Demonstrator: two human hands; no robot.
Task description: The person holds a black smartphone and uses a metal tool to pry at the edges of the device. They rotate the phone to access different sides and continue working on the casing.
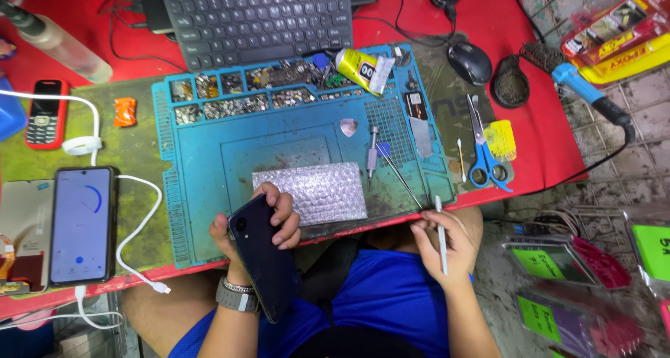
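My left hand point(269, 222) grips a dark smartphone point(264, 259), back side up, tilted over the near edge of the blue work mat point(209, 190). A watch sits on that wrist. My right hand point(443, 239) holds a thin white stick tool point(441, 236) upright, just off the mat's near right corner. A sheet of bubble wrap point(310, 192) lies on the mat right beside my left hand. Metal tweezers point(399, 176) and a small screwdriver point(373, 155) rest on the mat between the two hands.
A black keyboard point(258, 16) and a glue tube point(359, 68) lie behind the mat. Scissors point(483, 152), a mouse point(469, 61) and a blue-handled brush point(579, 86) lie at right. At left, a charging phone point(80, 225) with white cable and a small keypad phone point(45, 112).
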